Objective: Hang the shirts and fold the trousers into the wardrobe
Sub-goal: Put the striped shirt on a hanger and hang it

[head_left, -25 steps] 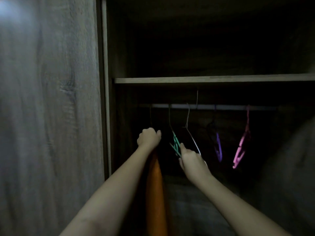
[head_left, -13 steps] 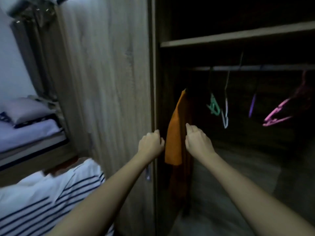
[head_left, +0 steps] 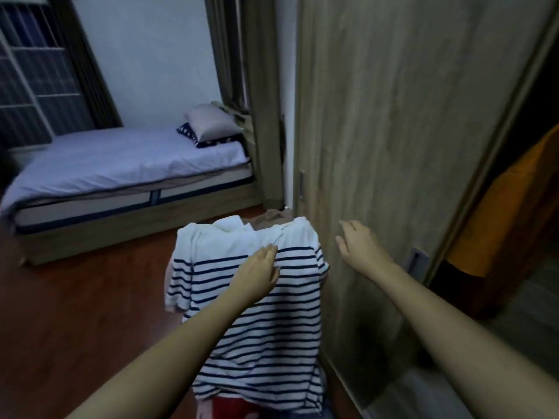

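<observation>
A white shirt with navy stripes (head_left: 272,322) lies on top of a pile of clothes on the floor, collar pointing away from me. My left hand (head_left: 257,273) hovers over its chest with fingers relaxed and holds nothing. My right hand (head_left: 360,252) is spread open in the air to the right of the shirt, in front of the wardrobe door (head_left: 393,146). An orange garment (head_left: 508,219) hangs inside the open wardrobe at the far right. A brown garment (head_left: 269,220) and a red one (head_left: 233,408) peek out from under the striped shirt.
A bed (head_left: 121,170) with pale sheets and two pillows (head_left: 211,122) stands at the back left by a window (head_left: 36,80). The wooden floor (head_left: 75,297) stretches left of the pile. The wardrobe interior at the right is dark.
My view swung from the wardrobe rail down and left to the clothes pile. Both hands left the hung orange garment and hangers and now reach toward the striped shirt.
</observation>
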The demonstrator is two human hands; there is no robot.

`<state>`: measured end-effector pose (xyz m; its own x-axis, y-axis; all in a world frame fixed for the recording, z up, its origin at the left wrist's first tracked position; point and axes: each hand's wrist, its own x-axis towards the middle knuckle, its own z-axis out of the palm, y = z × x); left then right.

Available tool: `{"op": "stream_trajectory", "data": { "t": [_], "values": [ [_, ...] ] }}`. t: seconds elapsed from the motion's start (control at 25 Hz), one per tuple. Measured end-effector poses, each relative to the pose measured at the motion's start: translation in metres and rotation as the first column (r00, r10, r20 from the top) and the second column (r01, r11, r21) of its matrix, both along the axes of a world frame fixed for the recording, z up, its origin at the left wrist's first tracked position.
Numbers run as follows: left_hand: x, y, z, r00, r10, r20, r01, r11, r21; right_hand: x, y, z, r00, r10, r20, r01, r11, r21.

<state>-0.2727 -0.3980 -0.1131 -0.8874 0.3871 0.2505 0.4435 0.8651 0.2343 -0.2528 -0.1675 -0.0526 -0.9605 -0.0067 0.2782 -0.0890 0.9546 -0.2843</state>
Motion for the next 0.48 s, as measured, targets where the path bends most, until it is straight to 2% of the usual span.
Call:
{"op": "stream_trajectory", "data": {
  "t": [0.24,0.4,0.48],
  "values": [
    [-0.114,-0.068,-0.037,0.995,0.083,0.047,-0.077,0.988,-0.131,-0.127,-0.065,-0.044,0.991,0.108,0.076,-0.104,0.993,-0.053],
    [-0.155,-0.096,-0.083,0.994,0.1,0.048,-0.086,0.969,-0.233,-0.211,-0.09,-0.074,0.981,0.07,0.181,-0.066,0.997,-0.027],
    [-0.157,-0.098,-0.104,0.996,0.087,-0.006,-0.086,0.973,-0.214,-0.245,-0.101,-0.082,0.969,0.036,0.244,-0.029,0.999,-0.031]
  ]
}}
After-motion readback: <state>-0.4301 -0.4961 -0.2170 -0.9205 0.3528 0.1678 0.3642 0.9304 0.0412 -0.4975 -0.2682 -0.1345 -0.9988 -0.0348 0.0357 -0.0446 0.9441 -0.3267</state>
